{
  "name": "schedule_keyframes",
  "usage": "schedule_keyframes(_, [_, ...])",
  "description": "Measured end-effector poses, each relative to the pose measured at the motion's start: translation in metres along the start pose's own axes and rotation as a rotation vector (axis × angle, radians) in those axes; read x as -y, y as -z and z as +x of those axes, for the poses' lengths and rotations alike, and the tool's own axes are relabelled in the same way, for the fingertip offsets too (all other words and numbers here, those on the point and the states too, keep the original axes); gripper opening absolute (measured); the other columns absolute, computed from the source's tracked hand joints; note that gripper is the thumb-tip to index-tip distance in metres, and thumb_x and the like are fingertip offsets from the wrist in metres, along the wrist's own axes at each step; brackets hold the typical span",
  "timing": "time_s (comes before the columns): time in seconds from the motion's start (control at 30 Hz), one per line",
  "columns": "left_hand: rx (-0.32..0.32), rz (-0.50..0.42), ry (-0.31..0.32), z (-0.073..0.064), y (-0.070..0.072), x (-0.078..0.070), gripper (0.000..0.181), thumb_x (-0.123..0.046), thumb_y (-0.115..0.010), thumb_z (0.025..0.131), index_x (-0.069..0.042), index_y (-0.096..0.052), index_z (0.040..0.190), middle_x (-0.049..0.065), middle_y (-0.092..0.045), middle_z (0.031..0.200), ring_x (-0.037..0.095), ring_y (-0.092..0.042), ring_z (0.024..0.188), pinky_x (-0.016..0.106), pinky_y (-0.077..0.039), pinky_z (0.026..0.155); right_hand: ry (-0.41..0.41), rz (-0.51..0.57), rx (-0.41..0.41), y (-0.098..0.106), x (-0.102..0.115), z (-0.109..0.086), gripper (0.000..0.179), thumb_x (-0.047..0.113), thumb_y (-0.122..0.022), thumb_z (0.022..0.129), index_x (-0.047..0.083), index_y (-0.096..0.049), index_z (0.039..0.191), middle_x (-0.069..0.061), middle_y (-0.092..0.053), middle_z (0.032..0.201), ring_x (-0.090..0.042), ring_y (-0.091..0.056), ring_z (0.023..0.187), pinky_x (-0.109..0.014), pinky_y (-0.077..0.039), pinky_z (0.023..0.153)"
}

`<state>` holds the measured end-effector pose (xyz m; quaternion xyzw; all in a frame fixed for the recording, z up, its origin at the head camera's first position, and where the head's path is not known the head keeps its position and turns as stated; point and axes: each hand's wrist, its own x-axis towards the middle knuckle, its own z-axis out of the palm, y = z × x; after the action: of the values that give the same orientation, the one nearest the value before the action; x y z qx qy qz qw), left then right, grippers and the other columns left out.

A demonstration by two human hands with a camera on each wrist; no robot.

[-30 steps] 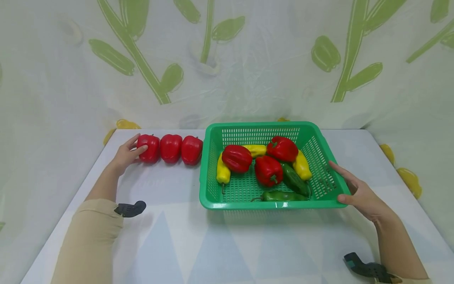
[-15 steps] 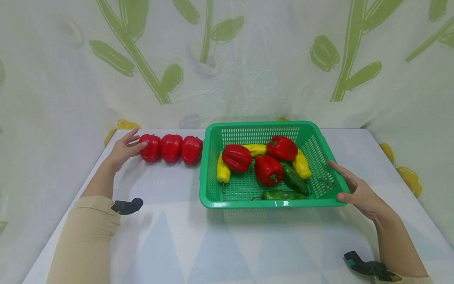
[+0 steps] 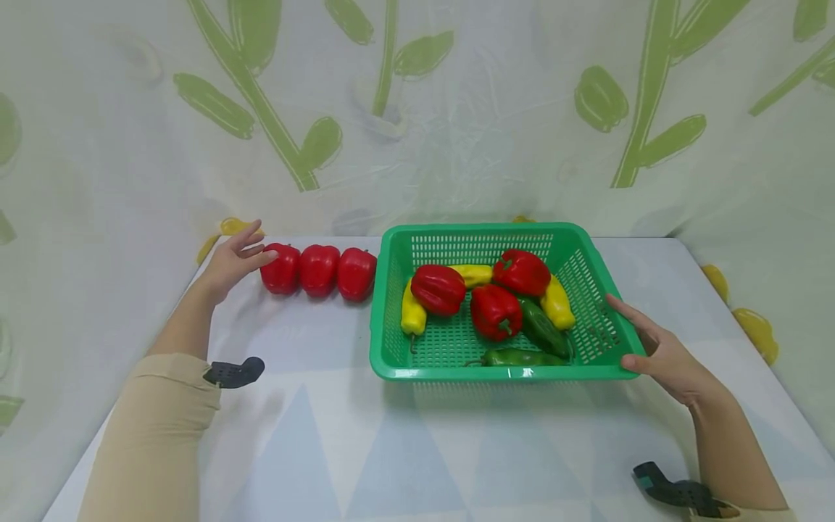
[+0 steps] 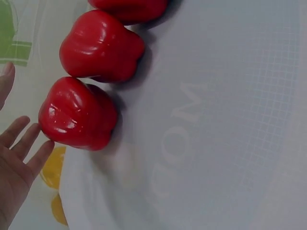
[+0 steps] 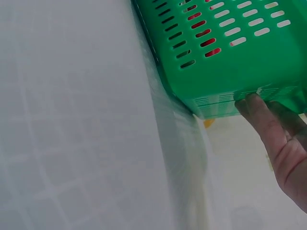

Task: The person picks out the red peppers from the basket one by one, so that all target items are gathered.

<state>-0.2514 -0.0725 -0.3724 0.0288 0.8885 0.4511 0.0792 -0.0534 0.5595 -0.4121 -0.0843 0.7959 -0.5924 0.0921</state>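
Observation:
Three red bell peppers stand in a row left of the green basket: the leftmost pepper, a middle one and one by the basket wall. My left hand is beside the leftmost pepper, fingers spread; in the left wrist view its fingertips reach the pepper's edge, and contact is hard to tell. My right hand holds the basket at its front right corner, thumb on the rim. In the right wrist view, its fingers lie against the outer wall.
Inside the basket are red bell peppers, yellow peppers and long green peppers. A curtain with a plant print hangs behind the white table. Dark straps sit at both wrists.
My left hand has drawn back from around the leftmost red bell pepper, its fingers rising and spreading. My right hand and the basket stay where they were.

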Motion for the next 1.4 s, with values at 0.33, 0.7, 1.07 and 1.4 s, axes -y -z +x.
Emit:
schedule_keyframes(0.33, [-0.012, 0.030, -0.041, -0.009, 0.007, -0.017, 0.085, -0.045, -0.063, 0.087, -0.032, -0.010, 0.152, 0.013, -0.022, 0.155, 0.034, -0.029, 0.139, 0.058, -0.030, 0.107, -0.001, -0.022, -0.006, 0.001, -0.001, 0.001, 0.075, 0.033, -0.062, 0.091, 0.031, -0.018, 0.151, -0.013, -0.003, 0.158, -0.002, -0.035, 0.115, -0.013, -0.045, 0.084])
schedule_keyframes(0.7, [0.057, 0.021, -0.110, -0.004, -0.007, -0.053, 0.085, -0.037, -0.066, 0.087, -0.030, -0.012, 0.153, 0.013, -0.024, 0.155, 0.034, -0.030, 0.139, 0.057, -0.034, 0.105, -0.032, -0.029, -0.016, 0.002, -0.003, 0.000, 0.073, 0.035, -0.060, 0.091, 0.033, -0.018, 0.151, -0.016, -0.001, 0.158, -0.004, -0.035, 0.113, -0.014, -0.046, 0.082])
schedule_keyframes(1.07, [0.130, 0.033, -0.185, 0.001, -0.025, -0.083, 0.083, -0.033, -0.066, 0.087, -0.030, -0.016, 0.152, 0.011, -0.027, 0.154, 0.033, -0.033, 0.137, 0.055, -0.039, 0.102, -0.015, -0.032, -0.004, 0.002, -0.002, 0.001, 0.073, 0.031, -0.061, 0.091, 0.032, -0.019, 0.151, -0.015, -0.003, 0.158, -0.001, -0.036, 0.114, -0.014, -0.045, 0.083])
schedule_keyframes(1.4, [0.219, 0.042, -0.291, 0.008, -0.041, -0.115, 0.079, -0.030, -0.068, 0.085, -0.030, -0.024, 0.150, 0.004, -0.033, 0.152, 0.027, -0.036, 0.137, 0.054, -0.039, 0.102, -0.008, -0.029, -0.003, 0.002, -0.003, 0.000, 0.074, 0.030, -0.061, 0.091, 0.032, -0.018, 0.151, -0.012, -0.003, 0.158, 0.001, -0.036, 0.114, -0.013, -0.045, 0.083])
